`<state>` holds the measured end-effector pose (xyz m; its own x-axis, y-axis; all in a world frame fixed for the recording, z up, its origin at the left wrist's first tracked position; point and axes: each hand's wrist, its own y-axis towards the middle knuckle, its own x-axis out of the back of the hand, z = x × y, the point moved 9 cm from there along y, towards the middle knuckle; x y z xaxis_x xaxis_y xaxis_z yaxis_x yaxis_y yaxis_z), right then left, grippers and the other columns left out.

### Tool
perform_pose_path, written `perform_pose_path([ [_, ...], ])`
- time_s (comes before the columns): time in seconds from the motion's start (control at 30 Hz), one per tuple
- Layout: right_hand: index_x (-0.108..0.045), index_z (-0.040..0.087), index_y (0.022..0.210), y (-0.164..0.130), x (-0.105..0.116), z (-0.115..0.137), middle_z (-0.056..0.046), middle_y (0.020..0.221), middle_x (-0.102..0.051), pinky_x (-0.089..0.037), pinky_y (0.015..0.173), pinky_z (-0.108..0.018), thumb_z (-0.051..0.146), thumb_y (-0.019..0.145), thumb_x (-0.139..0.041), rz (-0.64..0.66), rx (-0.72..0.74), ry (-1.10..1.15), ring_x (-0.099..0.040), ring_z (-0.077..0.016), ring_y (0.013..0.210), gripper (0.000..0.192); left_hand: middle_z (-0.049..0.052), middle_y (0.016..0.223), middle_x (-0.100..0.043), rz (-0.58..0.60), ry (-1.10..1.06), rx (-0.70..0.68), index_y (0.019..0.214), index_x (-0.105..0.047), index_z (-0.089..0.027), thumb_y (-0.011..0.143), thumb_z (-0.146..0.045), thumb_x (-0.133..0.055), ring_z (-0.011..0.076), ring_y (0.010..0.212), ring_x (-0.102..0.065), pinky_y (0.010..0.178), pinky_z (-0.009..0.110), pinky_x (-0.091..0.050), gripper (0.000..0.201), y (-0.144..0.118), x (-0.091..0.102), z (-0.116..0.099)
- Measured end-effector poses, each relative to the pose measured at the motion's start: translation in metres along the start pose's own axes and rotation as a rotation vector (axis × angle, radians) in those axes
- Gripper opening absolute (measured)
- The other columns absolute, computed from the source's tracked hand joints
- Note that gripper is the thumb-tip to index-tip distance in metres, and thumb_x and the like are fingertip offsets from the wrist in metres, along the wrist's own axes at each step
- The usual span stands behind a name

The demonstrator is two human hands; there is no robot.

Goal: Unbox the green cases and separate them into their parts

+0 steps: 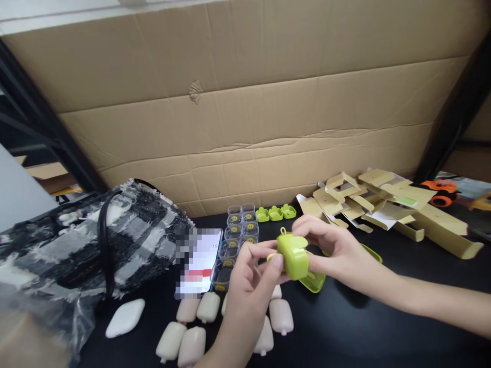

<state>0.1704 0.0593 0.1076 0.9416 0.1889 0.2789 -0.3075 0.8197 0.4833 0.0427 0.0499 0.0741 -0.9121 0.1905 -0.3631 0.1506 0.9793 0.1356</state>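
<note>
Both my hands hold one small lime-green plastic case (293,255) above the black table (345,327). My left hand (247,286) pinches its left side with thumb and fingers. My right hand (337,250) grips its right side and top. A second lime-green piece (314,281) lies just under the case, with another green edge (372,252) showing behind my right wrist. Several beige soft capsule-shaped pieces (192,327) lie on the table below my left hand.
A black-and-white fabric bag (95,240) fills the left side. A phone (201,263) and rows of small clear boxes (238,235) lie beside it. Three green pieces (275,212) sit at the back. Flattened cardboard cartons (387,204) are piled at the right. A large cardboard sheet (245,112) stands behind.
</note>
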Motion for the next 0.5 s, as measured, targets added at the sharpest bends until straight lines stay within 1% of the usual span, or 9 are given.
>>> perform_pose_path([
  [0.1,-0.065,0.020,0.080,-0.001,-0.004,0.002,-0.003,0.091,-0.054,-0.047,0.073,-0.028,0.025,0.080,-0.065,0.025,-0.008,0.034,-0.055,-0.0157,0.083,0.005,0.005,0.102,-0.068,-0.030,-0.002,-0.021,0.068,-0.056,-0.016,0.074,-0.025,-0.072,0.0194,0.082,-0.069,0.062,0.028,-0.060,0.019,-0.002,0.001,-0.001],
  [0.17,-0.067,0.019,0.075,-0.001,-0.007,0.003,-0.003,0.089,-0.055,-0.046,0.073,-0.028,0.025,0.080,-0.065,0.055,-0.023,0.003,-0.056,-0.0158,0.083,0.008,0.005,0.101,-0.069,-0.033,-0.004,-0.031,0.065,-0.056,-0.016,0.073,-0.024,-0.072,0.0193,0.083,-0.069,0.063,0.028,-0.060,0.020,-0.002,0.001,-0.003],
  [0.23,-0.069,0.020,0.075,-0.002,-0.009,0.004,-0.003,0.089,-0.055,-0.045,0.072,-0.027,0.025,0.080,-0.065,0.078,-0.035,-0.007,-0.056,-0.0151,0.082,0.009,0.005,0.101,-0.070,-0.035,-0.004,-0.039,0.062,-0.057,-0.015,0.071,-0.023,-0.074,0.0189,0.082,-0.069,0.064,0.027,-0.060,0.020,-0.002,0.002,-0.004],
  [0.33,-0.071,0.021,0.078,-0.003,-0.011,0.003,-0.001,0.087,-0.054,-0.044,0.070,-0.026,0.022,0.080,-0.065,0.099,-0.043,0.016,-0.055,-0.0133,0.079,0.006,0.006,0.100,-0.070,-0.037,0.004,-0.017,0.059,-0.058,-0.015,0.070,-0.023,-0.074,0.0178,0.079,-0.069,0.062,0.025,-0.059,0.021,-0.002,0.003,-0.002],
  [0.37,-0.070,0.021,0.077,-0.003,-0.011,0.003,-0.001,0.086,-0.053,-0.044,0.068,-0.025,0.021,0.079,-0.065,0.096,-0.040,0.024,-0.055,-0.0128,0.078,0.005,0.005,0.099,-0.070,-0.042,0.007,-0.017,0.061,-0.060,-0.015,0.070,-0.023,-0.074,0.0170,0.078,-0.068,0.062,0.024,-0.058,0.018,-0.002,0.004,-0.002],
  [0.4,-0.068,0.020,0.076,-0.003,-0.012,0.003,-0.001,0.085,-0.053,-0.044,0.068,-0.025,0.019,0.078,-0.065,0.089,-0.032,0.029,-0.054,-0.0127,0.077,0.004,0.004,0.097,-0.069,-0.039,0.006,-0.022,0.067,-0.063,-0.017,0.069,-0.023,-0.075,0.0164,0.078,-0.068,0.063,0.024,-0.057,0.013,-0.003,0.004,-0.002],
  [0.43,-0.066,0.019,0.074,-0.003,-0.012,0.003,0.000,0.084,-0.053,-0.044,0.067,-0.026,0.017,0.076,-0.065,0.080,-0.022,0.029,-0.054,-0.0128,0.076,0.003,0.003,0.096,-0.069,-0.026,0.004,-0.028,0.077,-0.066,-0.019,0.066,-0.022,-0.076,0.0161,0.078,-0.067,0.064,0.024,-0.057,0.015,-0.003,0.002,-0.003],
  [0.5,-0.061,0.019,0.072,-0.002,-0.015,0.002,0.000,0.083,-0.054,-0.045,0.068,-0.027,0.014,0.072,-0.064,0.090,-0.012,0.028,-0.055,-0.0136,0.076,0.006,0.002,0.096,-0.068,0.023,0.021,-0.018,0.097,-0.065,-0.024,0.061,-0.018,-0.079,0.0165,0.081,-0.066,0.070,0.025,-0.056,0.039,-0.003,-0.003,-0.002],
])
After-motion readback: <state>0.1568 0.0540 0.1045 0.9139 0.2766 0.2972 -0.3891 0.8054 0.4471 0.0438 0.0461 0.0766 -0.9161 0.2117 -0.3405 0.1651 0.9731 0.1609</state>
